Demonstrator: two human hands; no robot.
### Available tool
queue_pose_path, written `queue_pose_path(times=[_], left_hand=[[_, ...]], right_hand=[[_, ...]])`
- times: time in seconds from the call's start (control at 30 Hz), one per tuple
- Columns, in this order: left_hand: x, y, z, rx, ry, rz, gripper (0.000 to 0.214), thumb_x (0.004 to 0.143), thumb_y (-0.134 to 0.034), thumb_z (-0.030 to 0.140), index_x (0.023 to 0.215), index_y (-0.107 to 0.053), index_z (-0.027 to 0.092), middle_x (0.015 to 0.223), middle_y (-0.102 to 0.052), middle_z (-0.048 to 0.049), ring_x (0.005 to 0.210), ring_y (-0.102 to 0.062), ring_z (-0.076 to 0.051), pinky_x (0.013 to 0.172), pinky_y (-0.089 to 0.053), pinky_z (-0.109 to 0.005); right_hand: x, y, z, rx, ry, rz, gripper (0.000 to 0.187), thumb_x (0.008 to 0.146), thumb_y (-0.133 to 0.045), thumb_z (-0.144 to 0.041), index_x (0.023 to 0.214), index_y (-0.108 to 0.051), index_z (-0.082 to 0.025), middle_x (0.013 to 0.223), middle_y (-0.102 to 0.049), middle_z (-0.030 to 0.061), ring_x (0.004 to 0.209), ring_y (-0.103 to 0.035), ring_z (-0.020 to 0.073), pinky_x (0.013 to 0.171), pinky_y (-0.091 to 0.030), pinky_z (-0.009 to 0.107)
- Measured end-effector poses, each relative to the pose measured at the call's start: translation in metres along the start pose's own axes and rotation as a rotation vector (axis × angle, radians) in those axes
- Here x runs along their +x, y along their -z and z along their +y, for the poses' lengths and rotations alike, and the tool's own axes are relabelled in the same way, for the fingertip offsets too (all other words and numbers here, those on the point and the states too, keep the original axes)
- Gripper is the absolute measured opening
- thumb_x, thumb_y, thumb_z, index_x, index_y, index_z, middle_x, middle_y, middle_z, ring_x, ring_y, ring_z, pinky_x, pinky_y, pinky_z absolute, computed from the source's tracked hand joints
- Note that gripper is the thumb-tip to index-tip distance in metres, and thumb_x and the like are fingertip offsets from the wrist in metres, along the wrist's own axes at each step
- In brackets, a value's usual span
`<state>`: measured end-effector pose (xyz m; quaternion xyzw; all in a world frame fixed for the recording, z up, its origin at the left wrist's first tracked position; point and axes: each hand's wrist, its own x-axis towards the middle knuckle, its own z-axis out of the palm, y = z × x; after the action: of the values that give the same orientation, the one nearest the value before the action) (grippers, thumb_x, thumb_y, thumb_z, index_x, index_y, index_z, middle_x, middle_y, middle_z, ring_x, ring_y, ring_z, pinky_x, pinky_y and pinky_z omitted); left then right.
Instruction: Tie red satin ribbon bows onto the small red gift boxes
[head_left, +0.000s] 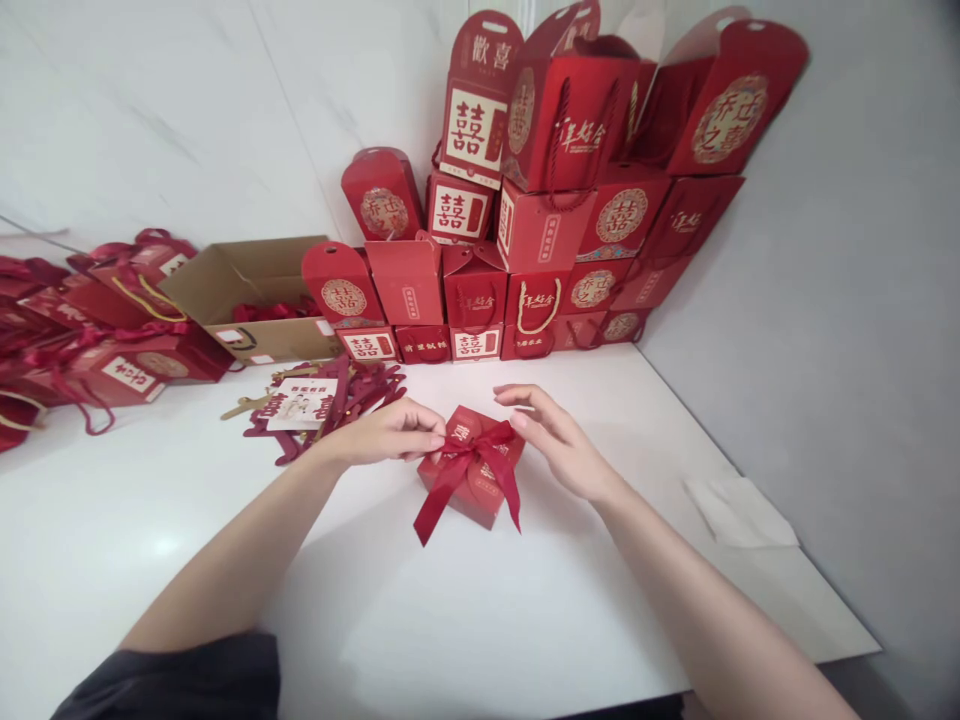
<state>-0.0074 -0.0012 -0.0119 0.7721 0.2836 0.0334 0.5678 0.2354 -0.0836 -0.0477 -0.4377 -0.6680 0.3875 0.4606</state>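
A small red gift box (484, 505) with gold printing rests on the white table in front of me. Across its top lies a dark red ribbon (445, 492) tied in a bow, its two tails hanging over the near side. At the left loop of the bow, my left hand (394, 432) has its fingers closed in a pinch on the ribbon. My right hand (561, 445) is at the box's right side with fingers apart, the thumb close to the right loop. Whether that thumb touches the ribbon I cannot tell.
Stacked red gift boxes (472, 300) stand along the wall. An open cardboard box (292, 340) holds red ribbon pieces. Finished-looking red boxes (139, 365) crowd the left. A white card (300, 402) lies on dark red strips; white paper (742, 512) lies at the right edge.
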Motion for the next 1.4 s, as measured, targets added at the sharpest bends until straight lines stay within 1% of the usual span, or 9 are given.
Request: queue_pose_path(times=[0.17, 0.3, 0.43, 0.57, 0.77, 0.9, 1.13, 1.27, 1.4], left_hand=[[0.003, -0.010, 0.004, 0.115, 0.013, 0.139, 0.031, 0.086, -0.054, 0.030, 0.060, -0.054, 0.013, 0.050, -0.041, 0.0044, 0.048, -0.034, -0.006, 0.048, -0.027, -0.021], [0.004, -0.018, 0.009, 0.211, -0.007, 0.236, 0.034, 0.085, -0.054, 0.030, 0.056, -0.053, 0.012, 0.051, -0.042, 0.0037, 0.050, -0.034, -0.006, 0.049, -0.027, -0.021], [0.005, -0.021, 0.009, 0.238, -0.006, 0.261, 0.041, 0.087, -0.053, 0.037, 0.054, -0.049, 0.013, 0.051, -0.038, 0.0038, 0.049, -0.029, -0.006, 0.047, -0.024, -0.021], [0.007, -0.021, 0.003, 0.231, -0.008, 0.263, 0.048, 0.088, -0.051, 0.044, 0.052, -0.040, 0.014, 0.049, -0.034, 0.0039, 0.048, -0.027, -0.006, 0.047, -0.023, -0.022], [0.012, -0.023, 0.002, 0.202, 0.029, 0.275, 0.050, 0.088, -0.052, 0.046, 0.050, -0.048, 0.012, 0.046, -0.039, 0.0028, 0.045, -0.029, -0.005, 0.046, -0.024, -0.022], [0.013, -0.027, 0.006, 0.152, 0.056, 0.274, 0.050, 0.087, -0.052, 0.046, 0.050, -0.043, 0.013, 0.046, -0.035, 0.0040, 0.045, -0.027, -0.005, 0.044, -0.022, -0.021], [0.012, -0.033, 0.008, 0.230, 0.050, 0.322, 0.050, 0.087, -0.050, 0.044, 0.050, -0.033, 0.015, 0.049, -0.026, 0.0049, 0.048, -0.023, -0.005, 0.045, -0.020, -0.021], [0.012, -0.035, 0.008, 0.251, 0.020, 0.345, 0.049, 0.087, -0.050, 0.041, 0.052, -0.027, 0.016, 0.050, -0.023, 0.0050, 0.049, -0.021, -0.006, 0.046, -0.019, -0.022], [0.013, -0.038, 0.009, 0.255, 0.004, 0.372, 0.047, 0.087, -0.049, 0.036, 0.051, -0.028, 0.016, 0.049, -0.025, 0.0047, 0.048, -0.022, -0.006, 0.045, -0.019, -0.022]], right_hand=[[-0.016, -0.013, -0.033, -0.740, 0.259, -0.003, 0.019, 0.087, -0.054, -0.035, 0.094, -0.058, -0.017, 0.090, -0.060, 0.0071, 0.087, -0.054, 0.0233, 0.081, -0.039, 0.039], [-0.020, -0.023, -0.030, -0.984, 0.336, 0.012, 0.015, 0.091, -0.047, -0.022, 0.092, -0.061, -0.015, 0.085, -0.063, 0.0075, 0.079, -0.054, 0.0221, 0.072, -0.037, 0.036], [-0.019, -0.022, -0.021, -0.989, 0.355, 0.028, 0.020, 0.093, -0.043, -0.013, 0.087, -0.062, -0.016, 0.080, -0.065, 0.0062, 0.074, -0.056, 0.0197, 0.069, -0.037, 0.033], [-0.016, -0.014, -0.025, -0.774, 0.092, 0.018, 0.027, 0.096, -0.042, -0.026, 0.075, -0.057, -0.019, 0.072, -0.063, 0.0033, 0.064, -0.054, 0.0157, 0.063, -0.038, 0.028], [-0.008, 0.004, -0.028, -0.250, -0.368, -0.188, 0.039, 0.093, -0.042, -0.042, 0.062, -0.049, -0.021, 0.048, -0.054, -0.0038, 0.041, -0.046, 0.0104, 0.048, -0.036, 0.023], [-0.007, 0.016, -0.029, -0.129, -0.402, -0.325, 0.039, 0.095, -0.039, -0.044, 0.067, -0.054, -0.020, 0.049, -0.057, -0.0037, 0.042, -0.045, 0.0098, 0.050, -0.038, 0.023], [-0.017, 0.010, -0.043, -0.555, -0.206, -0.255, 0.044, 0.088, -0.049, -0.054, 0.062, -0.048, -0.020, 0.056, -0.059, -0.0017, 0.050, -0.048, 0.0114, 0.052, -0.029, 0.026], [-0.028, -0.009, -0.044, -0.953, -0.111, -0.141, 0.023, 0.089, -0.048, -0.038, 0.078, -0.054, -0.019, 0.061, -0.063, 0.0029, 0.046, -0.050, 0.0148, 0.050, -0.021, 0.029], [-0.032, -0.024, -0.045, -1.110, 0.005, 0.011, 0.028, 0.091, -0.045, -0.042, 0.089, -0.055, -0.016, 0.068, -0.062, 0.0086, 0.055, -0.055, 0.0209, 0.050, -0.020, 0.032]])
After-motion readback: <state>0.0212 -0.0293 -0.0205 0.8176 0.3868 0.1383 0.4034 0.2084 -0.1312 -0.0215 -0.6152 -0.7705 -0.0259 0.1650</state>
